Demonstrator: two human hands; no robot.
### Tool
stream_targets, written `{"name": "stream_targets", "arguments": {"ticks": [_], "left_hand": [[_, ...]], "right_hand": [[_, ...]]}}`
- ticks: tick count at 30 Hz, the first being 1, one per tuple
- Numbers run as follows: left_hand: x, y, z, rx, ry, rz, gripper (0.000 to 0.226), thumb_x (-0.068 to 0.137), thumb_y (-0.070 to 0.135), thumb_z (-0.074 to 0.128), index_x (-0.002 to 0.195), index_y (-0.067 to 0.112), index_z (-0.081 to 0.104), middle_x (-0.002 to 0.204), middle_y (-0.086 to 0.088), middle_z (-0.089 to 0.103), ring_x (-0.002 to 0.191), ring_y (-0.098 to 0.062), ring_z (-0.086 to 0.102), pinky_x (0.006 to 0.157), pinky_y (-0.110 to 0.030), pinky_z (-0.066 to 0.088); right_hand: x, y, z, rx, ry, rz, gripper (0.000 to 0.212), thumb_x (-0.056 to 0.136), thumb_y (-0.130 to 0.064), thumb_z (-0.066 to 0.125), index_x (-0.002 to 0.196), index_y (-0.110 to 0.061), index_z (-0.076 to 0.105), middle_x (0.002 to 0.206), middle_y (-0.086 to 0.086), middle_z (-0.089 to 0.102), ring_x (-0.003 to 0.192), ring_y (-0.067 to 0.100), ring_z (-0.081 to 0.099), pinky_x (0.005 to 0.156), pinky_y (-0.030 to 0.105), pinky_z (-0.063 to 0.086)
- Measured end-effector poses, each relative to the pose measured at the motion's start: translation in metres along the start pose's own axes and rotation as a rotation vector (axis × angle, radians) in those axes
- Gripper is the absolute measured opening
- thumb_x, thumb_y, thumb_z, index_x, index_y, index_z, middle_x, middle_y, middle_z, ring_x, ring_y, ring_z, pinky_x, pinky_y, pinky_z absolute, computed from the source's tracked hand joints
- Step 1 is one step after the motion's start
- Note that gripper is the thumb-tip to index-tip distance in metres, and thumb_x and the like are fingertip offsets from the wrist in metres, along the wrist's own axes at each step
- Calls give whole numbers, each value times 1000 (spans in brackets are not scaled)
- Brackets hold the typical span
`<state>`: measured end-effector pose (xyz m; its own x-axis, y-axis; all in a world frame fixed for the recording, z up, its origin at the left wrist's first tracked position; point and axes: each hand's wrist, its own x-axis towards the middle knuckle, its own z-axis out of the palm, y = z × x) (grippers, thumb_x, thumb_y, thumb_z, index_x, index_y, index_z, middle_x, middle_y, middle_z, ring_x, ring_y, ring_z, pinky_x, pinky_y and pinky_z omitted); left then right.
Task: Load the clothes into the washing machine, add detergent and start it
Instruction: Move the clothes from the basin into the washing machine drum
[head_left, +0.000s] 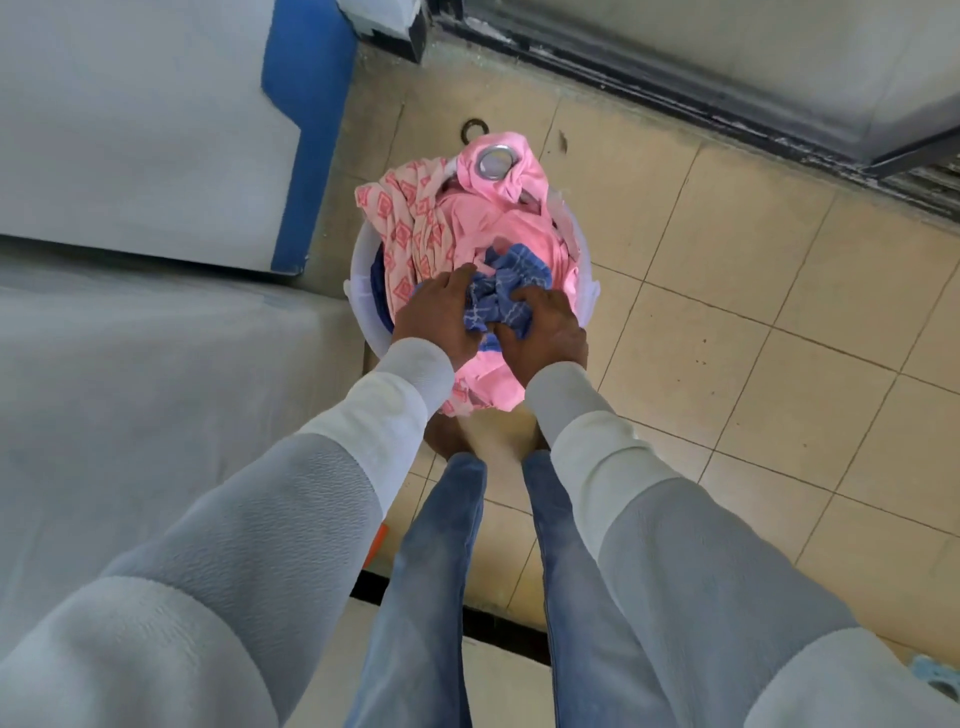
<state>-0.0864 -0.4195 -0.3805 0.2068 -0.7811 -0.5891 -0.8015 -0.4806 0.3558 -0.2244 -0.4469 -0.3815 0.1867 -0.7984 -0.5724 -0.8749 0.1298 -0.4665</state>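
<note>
Left hand (434, 312) and right hand (545, 332) grip crumpled blue checked cloth (511, 283) (in round tub (362, 262)).

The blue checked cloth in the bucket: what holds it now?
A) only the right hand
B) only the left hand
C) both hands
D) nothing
C: the left hand and the right hand both grip the blue checked cloth in the white bucket.
</note>
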Motion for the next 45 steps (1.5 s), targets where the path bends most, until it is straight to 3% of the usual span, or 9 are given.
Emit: {"name": "stream_targets", "arguments": {"ticks": [3, 9, 17, 22, 27, 31, 34, 38, 45], "left_hand": [[-12, -3, -3, -16, 110, 53, 53, 76, 34, 74, 122, 16, 56, 116, -7, 58, 112, -29, 52, 94, -40, 49], [-50, 14, -32, -121, 190, 74, 61, 66, 31, 83, 117, 12, 56, 119, -10, 52, 110, -30, 51, 93, -43, 50], [-120, 43, -110, -123, 260, 57, 64, 82, 33, 74, 139, 28, 45, 138, -2, 49, 125, -27, 48, 103, -43, 45], [-179, 61, -174, -164, 411, 26, 52, 83, 22, 70, 133, 24, 57, 130, -4, 56, 110, -26, 59, 82, -27, 44], [-253, 50, -249, -147, 604, -66, 53, 74, 16, 68, 127, 23, 63, 121, -6, 61, 99, -32, 64, 81, -32, 48], [-324, 24, -312, -188, 684, -172, 54, 66, 20, 64, 120, 23, 66, 106, -2, 63, 84, -26, 64, 74, -25, 43], [-384, -7, -353, -191, 680, -297, 57, 61, 21, 69, 117, 28, 66, 99, 2, 62, 68, -17, 57, 68, -25, 43], [-450, -64, -373, -164, 772, -379, 57, 62, 30, 70, 118, 23, 63, 103, -7, 60, 94, -29, 59, 82, -34, 46], [-502, -171, -372, -251, 772, -643, 70, 65, 1, 77, 129, 15, 53, 120, -16, 56, 109, -36, 53, 87, -38, 43]], "right_hand": [[-11, 2, -2, -1, 54, -16, 40, 85, -39, 67, 122, -28, 58, 133, -2, 50, 110, 24, 57, 89, 34, 46], [-45, -26, -28, 22, 165, -74, 31, 80, -26, 72, 111, -24, 68, 136, 0, 49, 118, 24, 53, 84, 36, 49], [-105, -100, -102, -32, 156, -269, 30, 88, -21, 63, 118, -20, 65, 143, -1, 45, 117, 25, 55, 89, 34, 48], [-154, -154, -144, 67, 200, -418, 25, 85, -17, 64, 109, -16, 70, 136, 4, 54, 110, 28, 59, 87, 35, 48], [-207, -221, -164, 174, 258, -713, 19, 76, -16, 75, 95, -15, 74, 121, 10, 63, 99, 32, 64, 74, 37, 51], [-250, -289, -165, 239, 281, -966, 18, 69, -16, 80, 86, -14, 75, 107, 12, 68, 84, 31, 68, 64, 33, 52], [-285, -341, -153, 296, 221, -1149, 16, 70, -15, 79, 85, -11, 75, 103, 13, 68, 81, 31, 68, 64, 36, 54], [-333, -404, -119, 278, 67, -1300, 16, 73, -16, 76, 88, -12, 74, 105, 11, 67, 83, 31, 67, 67, 39, 55], [-378, -486, -31, -9, -192, -1464, 16, 81, -22, 68, 94, -12, 70, 100, 5, 68, 91, 29, 62, 69, 27, 41]]}}
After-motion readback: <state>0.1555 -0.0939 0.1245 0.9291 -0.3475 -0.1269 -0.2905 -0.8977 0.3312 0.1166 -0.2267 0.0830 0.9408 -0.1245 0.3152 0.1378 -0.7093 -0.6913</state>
